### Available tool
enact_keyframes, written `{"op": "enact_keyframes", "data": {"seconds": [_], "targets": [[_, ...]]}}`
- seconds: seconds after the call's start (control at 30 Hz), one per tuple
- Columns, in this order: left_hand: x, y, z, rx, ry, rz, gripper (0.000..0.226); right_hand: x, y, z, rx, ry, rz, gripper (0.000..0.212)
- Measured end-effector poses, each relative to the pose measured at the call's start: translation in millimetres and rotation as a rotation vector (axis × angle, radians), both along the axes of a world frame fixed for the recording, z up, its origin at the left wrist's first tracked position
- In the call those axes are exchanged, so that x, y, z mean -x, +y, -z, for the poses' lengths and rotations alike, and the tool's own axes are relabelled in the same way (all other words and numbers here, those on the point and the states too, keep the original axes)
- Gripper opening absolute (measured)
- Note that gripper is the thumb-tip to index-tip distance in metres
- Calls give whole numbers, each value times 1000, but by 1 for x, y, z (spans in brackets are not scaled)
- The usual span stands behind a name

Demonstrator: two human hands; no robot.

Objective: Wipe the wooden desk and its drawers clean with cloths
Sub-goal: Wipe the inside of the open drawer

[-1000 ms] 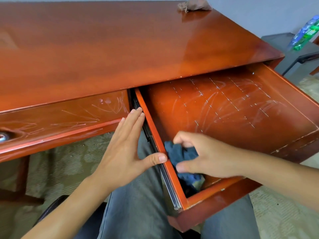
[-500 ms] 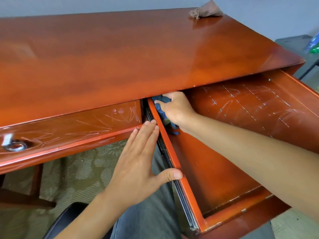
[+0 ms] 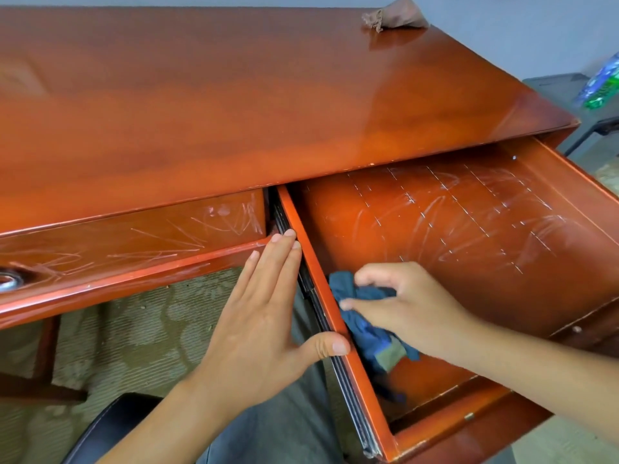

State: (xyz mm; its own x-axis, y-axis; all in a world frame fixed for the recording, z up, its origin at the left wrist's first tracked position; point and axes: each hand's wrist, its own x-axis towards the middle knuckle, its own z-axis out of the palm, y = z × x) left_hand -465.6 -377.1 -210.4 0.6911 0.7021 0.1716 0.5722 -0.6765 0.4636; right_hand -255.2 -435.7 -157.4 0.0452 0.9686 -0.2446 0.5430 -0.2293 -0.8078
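The step in hand looked to be the wiping of the inside of the pulled-out right drawer (image 3: 469, 229), along its left wall. The right hand (image 3: 402, 309) had its grip closed round a bunched blue cloth (image 3: 365, 326), fingers and thumb pinching it against the inner face of that wall, towards the front half of the drawer. The left hand (image 3: 264, 316) lay flat and relaxed on the outer side of the same wall, fingers straight along the metal slide rail (image 3: 338, 356), thumb hooked over the wall's top edge just beside the cloth; it gripped nothing and seemed only to steady the drawer.

The next move probably called for dragging the cloth along the wall and then out over the drawer floor beyond the grip, where pale scratches and dotted lines marked the wood. Whether those marks would wipe off could not be told.

The desk (image 3: 234, 105) was a glossy reddish-brown piece, its top shiny. A second, brownish cloth (image 3: 392, 18) lay crumpled at the desk's far right corner, well apart from both hands. Left of the grip, the closed left drawer front (image 3: 134, 236) was scratched too, with a metal ring pull (image 3: 8, 279) at the frame's edge. Below were patterned carpet (image 3: 140, 329), the person's grey trousers (image 3: 278, 433) and a dark chair edge (image 3: 110, 426). A grey wall stood behind.
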Motion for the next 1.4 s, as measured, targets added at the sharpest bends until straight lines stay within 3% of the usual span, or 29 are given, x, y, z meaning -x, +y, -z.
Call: {"op": "enact_keyframes", "data": {"seconds": [0.07, 0.17, 0.3, 0.43, 0.53, 0.63, 0.77, 0.87, 0.97, 1.07, 1.2, 1.27, 1.33, 1.4], "targets": [[1, 1, -1, 0, 10, -1, 123, 11, 24, 7, -85, -57, 99, 31], [2, 0, -2, 2, 31, -11, 123, 25, 72, 10, -140, 4, 234, 22], [1, -1, -3, 18, 26, -21, 123, 33, 131, 24, -169, 39, 336, 25], [1, -2, -4, 28, 25, -23, 125, 37, 134, 26, -211, 210, 351, 16], [-1, -1, -2, 50, -8, -18, 127, 25, 96, 19, -168, 137, 258, 28], [5, 6, 5, 68, -50, 9, 122, 10, 43, 13, -82, -36, 115, 20], [18, 23, 8, 99, -135, 32, 81, -6, -29, -7, 59, -58, -150, 11], [15, 29, 3, 32, -182, -28, 58, -15, -51, -25, 105, -97, -247, 16], [4, 38, -9, -91, -220, -9, 45, -20, -36, -43, -66, -172, -155, 32], [-13, 59, -18, -131, -146, 144, 39, -7, -10, -42, -280, -254, -97, 32], [-16, 81, -28, 227, -110, 221, 41, 25, -8, -20, -394, -453, -310, 28], [-13, 83, -31, 294, -123, 214, 42, 28, -26, -21, -348, -516, -511, 28], [-16, 80, -35, 175, -45, 228, 43, 19, -49, -29, -226, -512, -675, 31], [-21, 75, -41, 42, 44, 219, 45, 9, -68, -39, -24, -360, -677, 40]]}}
